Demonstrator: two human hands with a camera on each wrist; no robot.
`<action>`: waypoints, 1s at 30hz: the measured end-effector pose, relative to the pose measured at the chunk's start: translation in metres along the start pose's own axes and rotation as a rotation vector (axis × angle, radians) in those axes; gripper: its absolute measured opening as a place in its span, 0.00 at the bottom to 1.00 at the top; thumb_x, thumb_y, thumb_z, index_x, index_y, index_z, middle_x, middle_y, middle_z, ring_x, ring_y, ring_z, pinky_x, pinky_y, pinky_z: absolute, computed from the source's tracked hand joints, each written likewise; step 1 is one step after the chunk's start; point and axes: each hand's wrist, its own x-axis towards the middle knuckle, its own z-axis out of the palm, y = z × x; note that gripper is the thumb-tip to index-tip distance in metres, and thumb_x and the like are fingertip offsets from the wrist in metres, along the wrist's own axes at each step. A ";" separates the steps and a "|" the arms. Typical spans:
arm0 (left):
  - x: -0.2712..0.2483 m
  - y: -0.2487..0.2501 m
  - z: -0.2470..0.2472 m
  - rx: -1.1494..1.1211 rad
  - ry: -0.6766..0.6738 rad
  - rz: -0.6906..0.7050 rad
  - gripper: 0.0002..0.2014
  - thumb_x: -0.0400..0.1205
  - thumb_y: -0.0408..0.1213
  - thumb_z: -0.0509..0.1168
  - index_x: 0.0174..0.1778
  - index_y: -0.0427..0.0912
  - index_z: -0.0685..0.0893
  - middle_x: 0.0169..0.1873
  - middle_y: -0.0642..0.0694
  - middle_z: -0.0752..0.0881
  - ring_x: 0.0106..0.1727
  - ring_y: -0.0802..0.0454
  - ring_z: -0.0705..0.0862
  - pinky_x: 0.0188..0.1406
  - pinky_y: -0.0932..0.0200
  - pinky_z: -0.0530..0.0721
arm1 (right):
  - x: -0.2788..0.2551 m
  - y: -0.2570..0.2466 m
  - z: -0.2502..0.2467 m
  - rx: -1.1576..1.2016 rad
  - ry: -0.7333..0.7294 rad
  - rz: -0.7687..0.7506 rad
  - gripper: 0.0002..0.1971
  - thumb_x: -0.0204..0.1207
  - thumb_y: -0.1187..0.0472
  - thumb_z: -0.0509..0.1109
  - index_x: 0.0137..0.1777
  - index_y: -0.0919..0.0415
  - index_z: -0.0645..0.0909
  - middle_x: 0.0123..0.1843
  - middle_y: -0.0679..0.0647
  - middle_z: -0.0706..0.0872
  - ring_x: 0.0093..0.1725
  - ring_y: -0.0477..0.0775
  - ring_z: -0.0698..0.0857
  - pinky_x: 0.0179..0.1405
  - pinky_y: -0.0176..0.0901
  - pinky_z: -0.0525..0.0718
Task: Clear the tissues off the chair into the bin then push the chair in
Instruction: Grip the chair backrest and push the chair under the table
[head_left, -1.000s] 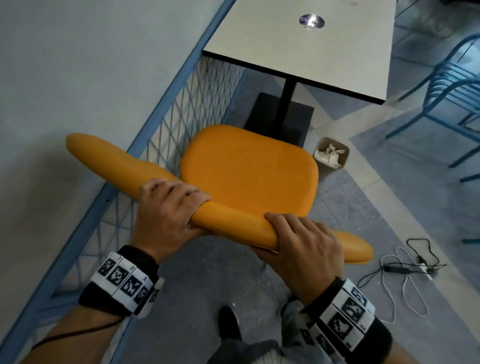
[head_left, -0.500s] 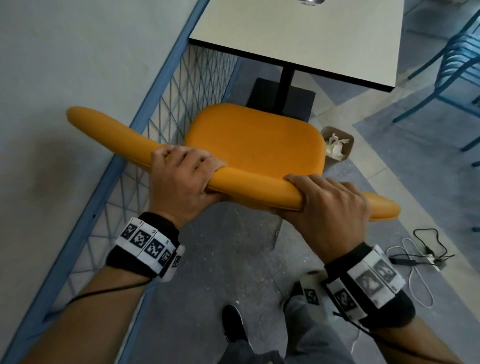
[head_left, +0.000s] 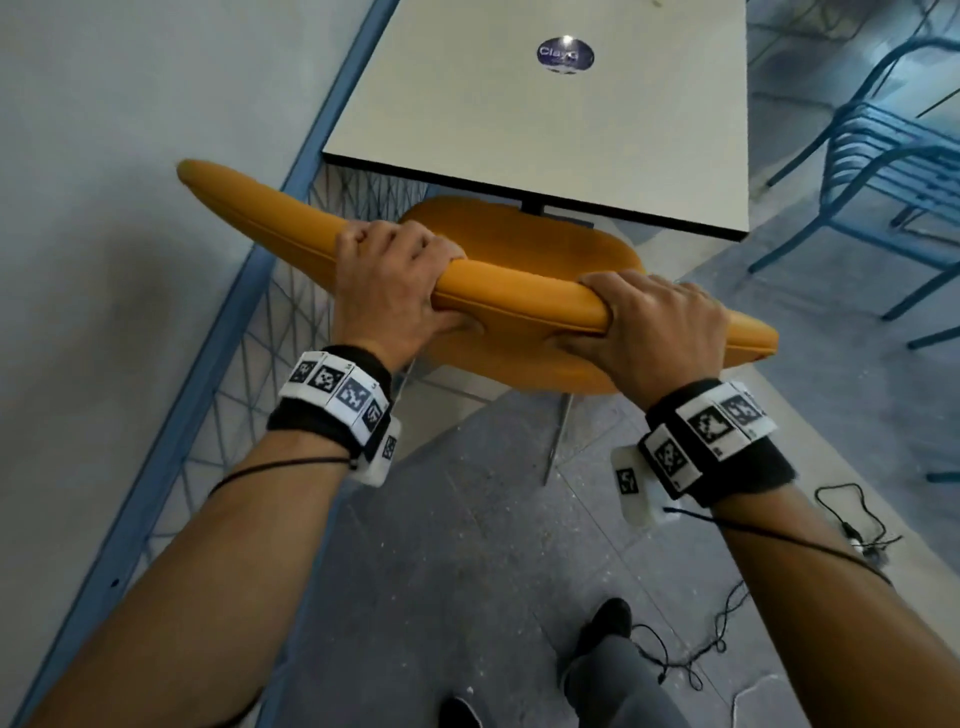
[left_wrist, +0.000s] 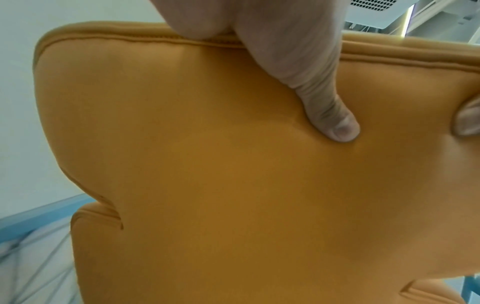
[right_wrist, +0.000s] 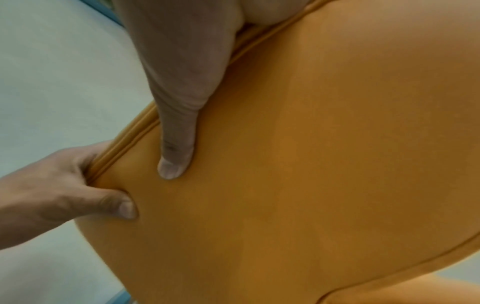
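The orange padded chair (head_left: 519, 244) stands with the front of its seat under the near edge of the white table (head_left: 545, 130). My left hand (head_left: 395, 291) grips the top of the backrest left of centre, fingers over the top and thumb on the rear face. My right hand (head_left: 660, 322) grips the backrest top further right in the same way. In the left wrist view the left hand (left_wrist: 285, 51) wraps the chair (left_wrist: 233, 185) backrest. The right wrist view shows the right hand (right_wrist: 182, 72) on the chair (right_wrist: 311, 164) back, with the left hand (right_wrist: 57, 189) beside it. No tissues lie on the visible seat; the bin is out of view.
A grey wall and a blue-framed wire mesh panel (head_left: 208, 364) run along the left of the chair. Blue metal chairs (head_left: 883, 171) stand at the right. Loose cables (head_left: 857, 525) lie on the grey floor at the right. My shoes (head_left: 608, 623) are below.
The chair has slid forward toward the table, its seat now partly under the tabletop. Both hands kept their grip on the backrest. The bin with tissues has dropped out of view.
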 end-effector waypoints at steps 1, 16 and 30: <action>0.016 0.002 0.006 0.006 0.013 0.002 0.32 0.67 0.71 0.67 0.59 0.52 0.82 0.53 0.45 0.84 0.57 0.39 0.79 0.62 0.40 0.69 | 0.015 0.012 0.002 0.001 0.007 0.006 0.29 0.66 0.30 0.69 0.59 0.49 0.83 0.49 0.52 0.91 0.45 0.59 0.89 0.44 0.50 0.81; 0.152 -0.010 0.065 -0.030 0.116 0.010 0.36 0.70 0.76 0.62 0.57 0.48 0.84 0.51 0.43 0.86 0.54 0.39 0.81 0.59 0.41 0.69 | 0.145 0.100 0.035 -0.027 -0.003 -0.059 0.29 0.69 0.28 0.64 0.60 0.48 0.81 0.47 0.49 0.90 0.45 0.57 0.89 0.44 0.49 0.80; 0.146 0.008 0.051 0.042 -0.029 -0.106 0.34 0.66 0.70 0.68 0.61 0.50 0.80 0.56 0.44 0.84 0.60 0.40 0.78 0.66 0.40 0.68 | 0.140 0.099 0.034 0.027 -0.006 -0.122 0.27 0.68 0.30 0.66 0.57 0.50 0.80 0.48 0.49 0.88 0.46 0.57 0.87 0.46 0.51 0.80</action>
